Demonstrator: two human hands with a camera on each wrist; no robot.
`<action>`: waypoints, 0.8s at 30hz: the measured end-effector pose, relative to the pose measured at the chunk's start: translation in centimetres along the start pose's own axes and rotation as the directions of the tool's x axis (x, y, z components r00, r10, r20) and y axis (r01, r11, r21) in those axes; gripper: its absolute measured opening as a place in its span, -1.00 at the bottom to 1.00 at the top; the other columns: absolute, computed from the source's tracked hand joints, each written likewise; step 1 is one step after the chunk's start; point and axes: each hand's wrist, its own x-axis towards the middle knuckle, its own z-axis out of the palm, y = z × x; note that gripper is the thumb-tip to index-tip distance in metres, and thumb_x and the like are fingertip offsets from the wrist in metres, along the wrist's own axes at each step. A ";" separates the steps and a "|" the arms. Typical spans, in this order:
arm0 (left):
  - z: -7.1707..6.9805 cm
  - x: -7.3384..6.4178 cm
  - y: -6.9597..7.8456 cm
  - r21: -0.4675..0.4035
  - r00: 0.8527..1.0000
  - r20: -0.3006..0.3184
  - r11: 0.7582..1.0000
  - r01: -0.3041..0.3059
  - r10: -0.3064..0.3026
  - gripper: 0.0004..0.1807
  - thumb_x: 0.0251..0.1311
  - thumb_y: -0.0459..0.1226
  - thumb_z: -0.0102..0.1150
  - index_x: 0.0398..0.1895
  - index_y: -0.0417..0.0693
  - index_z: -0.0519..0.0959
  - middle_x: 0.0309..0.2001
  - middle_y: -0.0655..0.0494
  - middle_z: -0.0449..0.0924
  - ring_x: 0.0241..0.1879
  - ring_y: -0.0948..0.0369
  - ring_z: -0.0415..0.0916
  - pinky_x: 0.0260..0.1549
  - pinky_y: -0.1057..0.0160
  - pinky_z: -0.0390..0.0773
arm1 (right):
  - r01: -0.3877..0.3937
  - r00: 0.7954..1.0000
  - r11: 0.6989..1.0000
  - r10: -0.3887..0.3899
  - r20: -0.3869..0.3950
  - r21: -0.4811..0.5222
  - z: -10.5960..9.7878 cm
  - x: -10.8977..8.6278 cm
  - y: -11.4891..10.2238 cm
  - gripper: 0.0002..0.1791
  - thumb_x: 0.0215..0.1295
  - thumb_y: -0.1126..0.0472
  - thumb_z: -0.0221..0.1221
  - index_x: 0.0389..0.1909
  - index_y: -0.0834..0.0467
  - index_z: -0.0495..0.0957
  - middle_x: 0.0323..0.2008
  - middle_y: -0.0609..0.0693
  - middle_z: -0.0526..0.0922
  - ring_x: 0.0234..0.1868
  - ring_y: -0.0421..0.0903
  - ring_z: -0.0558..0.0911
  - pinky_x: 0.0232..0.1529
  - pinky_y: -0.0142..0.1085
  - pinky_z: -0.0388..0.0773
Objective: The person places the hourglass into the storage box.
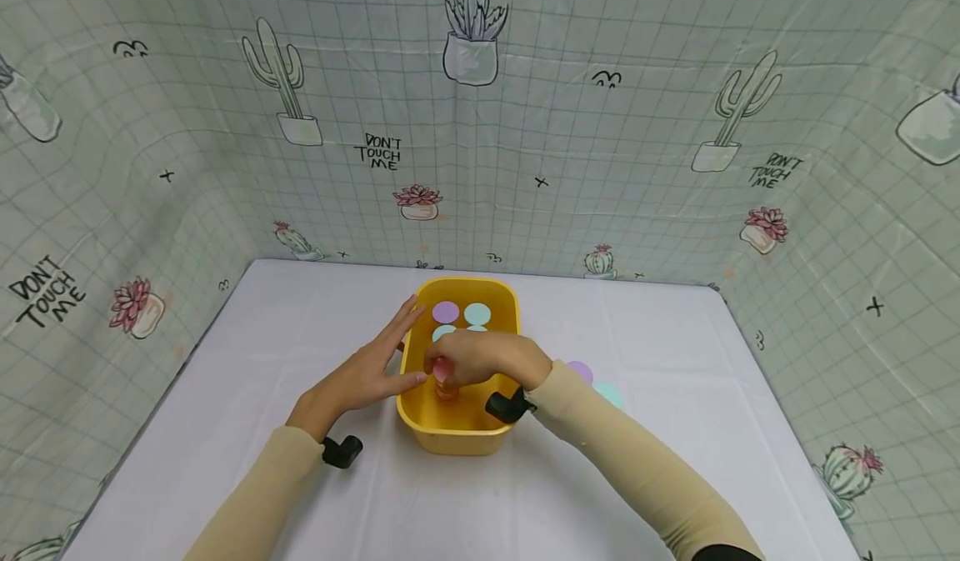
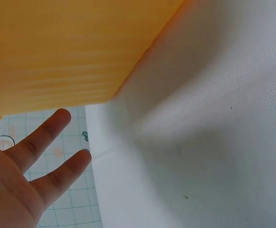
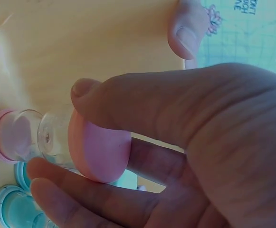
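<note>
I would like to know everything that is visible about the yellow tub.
The tub is yellow, open-topped and oblong, with rounded corners and a rim, and looks like plastic. It stands upright on the white table, its length running front to back. Lidded jars stand in its far half. The left hand seems to touch its left rim; the right hand reaches inside.

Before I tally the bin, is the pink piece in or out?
In: the right hand grips the pink piece inside the yellow bin.
</note>
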 end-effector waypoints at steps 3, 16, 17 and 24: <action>0.0 0.0 0.0 0.000 1.000 -0.005 1.000 -0.004 0.004 0.07 0.27 0.08 0.26 0.69 0.36 -0.19 0.69 0.38 -0.43 0.43 -0.06 0.39 0.40 -0.17 0.40 | 0.000 1.000 1.000 0.000 -0.008 0.005 0.1 0.1 0.0 -0.66 0.36 0.25 0.33 0.14 0.17 0.65 -0.16 -0.09 0.65 -0.17 -0.16 0.57 -0.01 -0.39 0.58; 0.0 -0.1 0.1 0.013 1.000 -0.017 1.000 -0.012 0.012 0.06 0.27 0.15 0.24 0.70 0.32 -0.15 0.70 0.34 -0.41 0.36 -0.06 0.44 0.35 -0.19 0.46 | -0.017 1.000 1.000 0.017 -0.008 -0.011 0.2 0.3 -0.3 -0.67 0.33 0.28 0.35 0.11 0.12 0.67 -0.24 -0.13 0.65 -0.22 -0.17 0.57 -0.09 -0.41 0.58; 0.0 -0.1 0.1 0.012 1.000 -0.017 1.000 -0.014 0.015 0.06 0.27 0.14 0.25 0.70 0.31 -0.15 0.70 0.34 -0.41 0.36 -0.06 0.44 0.36 -0.18 0.45 | -0.017 1.000 1.000 0.017 -0.012 -0.010 0.2 0.3 -0.3 -0.67 0.33 0.27 0.36 0.10 0.10 0.67 -0.24 -0.13 0.65 -0.22 -0.17 0.57 -0.09 -0.41 0.58; 0.1 0.0 -0.2 0.001 0.999 -0.021 1.000 -0.025 0.025 0.05 0.27 0.15 0.24 0.70 0.30 -0.13 0.69 0.35 -0.41 0.41 -0.06 0.40 0.37 -0.19 0.43 | -0.012 0.999 1.000 0.011 -0.030 -0.020 0.2 0.1 -0.6 -0.67 0.32 0.29 0.36 0.09 0.09 0.67 -0.22 -0.13 0.66 -0.21 -0.18 0.57 -0.09 -0.42 0.58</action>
